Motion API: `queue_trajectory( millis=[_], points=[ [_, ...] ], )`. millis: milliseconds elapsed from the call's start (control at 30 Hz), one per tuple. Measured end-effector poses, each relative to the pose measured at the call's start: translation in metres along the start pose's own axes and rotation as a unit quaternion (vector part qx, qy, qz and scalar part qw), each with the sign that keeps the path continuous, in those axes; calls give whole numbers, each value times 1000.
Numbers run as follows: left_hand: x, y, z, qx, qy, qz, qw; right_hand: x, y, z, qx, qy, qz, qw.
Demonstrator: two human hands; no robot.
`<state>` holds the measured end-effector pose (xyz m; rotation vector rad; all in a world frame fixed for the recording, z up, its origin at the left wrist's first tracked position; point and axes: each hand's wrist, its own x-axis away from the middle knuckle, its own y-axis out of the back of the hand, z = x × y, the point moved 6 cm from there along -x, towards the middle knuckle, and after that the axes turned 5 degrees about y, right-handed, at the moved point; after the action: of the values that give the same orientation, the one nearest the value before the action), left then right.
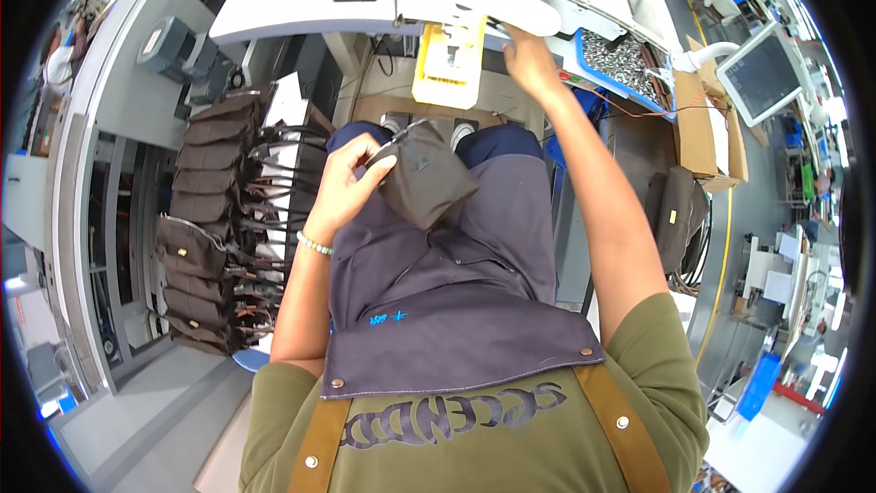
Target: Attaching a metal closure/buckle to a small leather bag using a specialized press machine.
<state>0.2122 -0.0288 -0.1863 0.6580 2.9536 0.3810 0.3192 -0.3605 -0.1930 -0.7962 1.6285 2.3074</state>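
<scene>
Nearest the camera, an olive shirt with brown leather straps (319, 443) fills the lower edge, and a dark blue-grey apron (456, 310) fastened with rivets runs down over the lap. Both bare forearms rise from here.

The left hand (351, 184), a beaded bracelet (315, 244) on its wrist, is curled closed over the lap, its fingers gripping the upper edge of a small dark brown fabric pouch (424, 184). The pouch hangs tilted from that grip, just above the apron and between the knees, with a thin metal piece showing at its top corner.

To the person's left, well apart from the held pouch, a stack of similar dark brown pouches (205, 210) lies in a long row on a rack, their black straps (274, 210) trailing toward the person.

Beyond the knees, two shoe tips show on the floor. Farther on, the right arm stretches forward and the right hand (529, 59) reaches up to the underside edge of a white machine counter (319, 9); its fingers are hidden against that edge, so I cannot tell whether it grips anything. Just beside this hand hangs a yellow plastic part (449, 59). To the right of it sits a blue tray of small metal pieces (620, 59), then a cardboard box (698, 119) and a tilted monitor (762, 78).
</scene>
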Motion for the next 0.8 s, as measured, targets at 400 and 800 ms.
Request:
queue_trajectory(
  millis=[400, 800],
  points=[
    [-24, 2, -47, -141, -29, -90, 986, 39, -36, 21, -166, -161, 34, 972],
    [-64, 8, -12, -133, -53, -7, 990, 51, -42, 137, -609, -74, 119, 781]
  ],
)
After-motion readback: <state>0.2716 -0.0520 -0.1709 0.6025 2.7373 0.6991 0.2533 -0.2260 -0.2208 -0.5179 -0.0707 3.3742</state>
